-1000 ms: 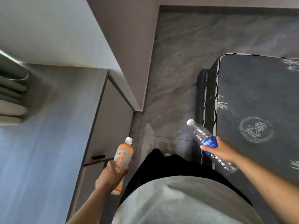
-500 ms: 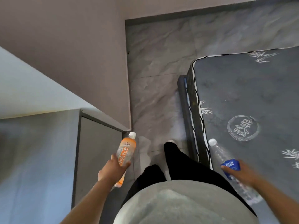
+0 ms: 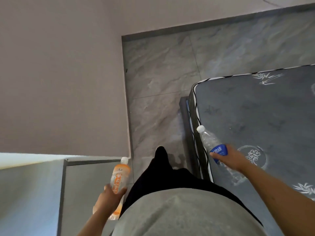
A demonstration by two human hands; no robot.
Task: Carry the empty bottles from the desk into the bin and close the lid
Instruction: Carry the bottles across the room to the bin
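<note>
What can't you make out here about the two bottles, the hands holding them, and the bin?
- Bin: nowhere in the head view, so its lid state is unknown.
- Orange bottle: its lower body is covered by the left hand; label print blurred.
- Clear bottle: its base is hidden behind the right hand; blue label text too blurred to read.
- Whether either is empty: cannot tell.

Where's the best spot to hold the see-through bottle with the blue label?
Probably round the middle, at the blue band, just as the right hand grips the clear bottle now. Come from the side: the body is round and slim, so fingers wrap it.
</note>
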